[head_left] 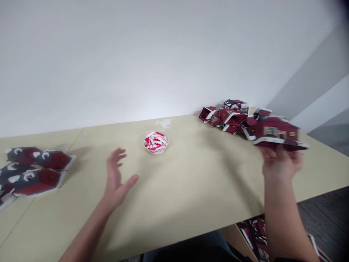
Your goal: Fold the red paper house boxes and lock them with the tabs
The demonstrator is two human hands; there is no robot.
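Pale yellow-green and set against a light grey wall point(152, 54), the counter point(185, 203) stretches across the view, with a thin seam toward its left end. At the far left, several maroon houses with dark roofs and white trim point(38, 180) stand close together, slightly blurred; some are cut off by the edge of the view.

To their right, the person's left hand point(117, 180) hovers above the counter, empty, its fingers spread and curved, the thumb well apart from them. Just beyond it to the right sits a clear round tub point(156, 142) filled with red and white pieces, with a whitish patch point(164, 123) behind it, near the wall.

Farther right, a heap of similar maroon pieces point(231, 116) lies by the wall, some with their hollow undersides showing. At the near right of this heap, the right hand point(282, 162) holds up a maroon house point(280, 133) from below, fingers at its white-edged base; blur hides the exact grip.

Below the counter's near right edge, a cardboard box point(236, 240) holds more maroon pieces point(257, 236), beside a dark floor point(327, 214).
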